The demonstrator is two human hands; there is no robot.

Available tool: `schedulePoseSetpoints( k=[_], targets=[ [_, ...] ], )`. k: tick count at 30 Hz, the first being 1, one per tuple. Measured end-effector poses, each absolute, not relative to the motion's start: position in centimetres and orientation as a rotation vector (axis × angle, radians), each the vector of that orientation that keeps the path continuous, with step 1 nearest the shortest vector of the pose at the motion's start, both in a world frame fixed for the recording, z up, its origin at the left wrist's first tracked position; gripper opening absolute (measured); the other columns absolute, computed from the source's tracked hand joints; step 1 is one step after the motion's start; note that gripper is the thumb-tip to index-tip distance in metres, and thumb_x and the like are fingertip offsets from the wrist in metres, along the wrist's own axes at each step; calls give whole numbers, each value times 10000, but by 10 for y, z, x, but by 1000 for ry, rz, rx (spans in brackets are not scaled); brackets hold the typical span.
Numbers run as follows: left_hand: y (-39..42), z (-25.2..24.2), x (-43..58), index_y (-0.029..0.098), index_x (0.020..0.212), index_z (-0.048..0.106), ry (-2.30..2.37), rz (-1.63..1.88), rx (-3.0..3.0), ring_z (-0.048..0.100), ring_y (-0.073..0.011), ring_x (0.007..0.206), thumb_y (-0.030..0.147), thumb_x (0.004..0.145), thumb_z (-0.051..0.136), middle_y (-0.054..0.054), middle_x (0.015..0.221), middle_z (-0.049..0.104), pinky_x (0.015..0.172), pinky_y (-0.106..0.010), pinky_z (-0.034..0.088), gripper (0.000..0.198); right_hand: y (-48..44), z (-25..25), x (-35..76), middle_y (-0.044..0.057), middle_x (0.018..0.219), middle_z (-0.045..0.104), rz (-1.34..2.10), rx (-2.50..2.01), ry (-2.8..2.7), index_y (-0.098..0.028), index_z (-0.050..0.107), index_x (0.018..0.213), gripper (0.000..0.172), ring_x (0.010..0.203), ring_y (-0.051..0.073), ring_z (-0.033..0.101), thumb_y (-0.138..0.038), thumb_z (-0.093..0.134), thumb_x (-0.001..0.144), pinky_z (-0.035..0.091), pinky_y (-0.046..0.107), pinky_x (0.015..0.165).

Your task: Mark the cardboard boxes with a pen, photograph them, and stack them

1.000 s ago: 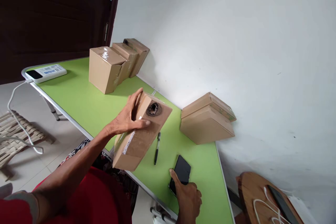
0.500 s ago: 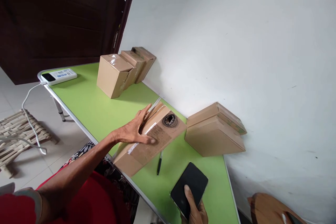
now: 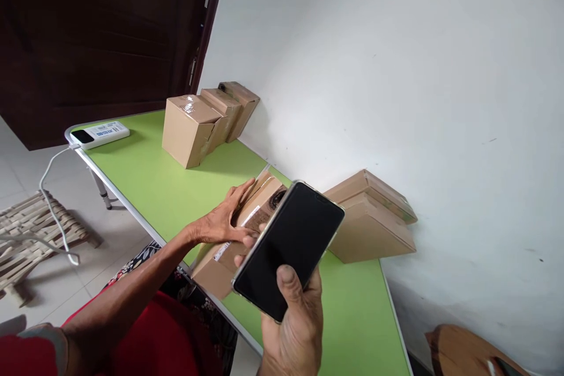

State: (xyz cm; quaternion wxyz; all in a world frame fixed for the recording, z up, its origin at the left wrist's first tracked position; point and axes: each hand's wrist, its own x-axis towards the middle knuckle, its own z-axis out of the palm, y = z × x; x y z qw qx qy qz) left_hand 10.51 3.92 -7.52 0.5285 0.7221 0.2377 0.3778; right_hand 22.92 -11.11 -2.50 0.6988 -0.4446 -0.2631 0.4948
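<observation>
My left hand (image 3: 220, 224) grips a brown cardboard box (image 3: 214, 276) near the table's front edge, thumb on the near side and fingers over the top. A dark-ringed hole in the box's side is partly covered by the smartphone (image 3: 299, 235). That phone, black-screened and in a clear case, is held tilted in my right hand (image 3: 295, 329), its thumb across the lower screen and fingertips showing at the left edge. It hangs in front of the box's right end; whether the two touch I cannot tell.
Three cardboard boxes (image 3: 187, 129) stand in a row at the back left of the green table (image 3: 145, 158). Two more boxes (image 3: 370, 229) lean against the wall at right. A white power bank (image 3: 103, 134) with a cable lies at the far left. A woven stool (image 3: 39, 235) stands below.
My right hand has raised the phone from low over the table up and left, in front of the box. The pen is now hidden. My left hand stays on the box.
</observation>
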Motion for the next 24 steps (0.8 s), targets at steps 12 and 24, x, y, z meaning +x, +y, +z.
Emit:
schedulePoseSetpoints(
  k=[12,24],
  targets=[
    [41,-78,105,173,1704,141,407,991,1746,254,-470,1562,1023,615,583,-220,1708,239,1321,-630,151,1451,-98,-36,225,105,966,801,1121,-1013,-665,-241,399,1564,1032,771,292,780,-463,911,696,615,529,863],
    [38,-71,100,244,1698,169,633,898,1645,321,-442,1536,632,708,855,-173,1686,286,1298,-637,255,1266,-112,-42,260,111,959,788,898,-1249,-536,-217,583,1393,823,781,284,768,-612,863,727,628,433,719]
  ],
)
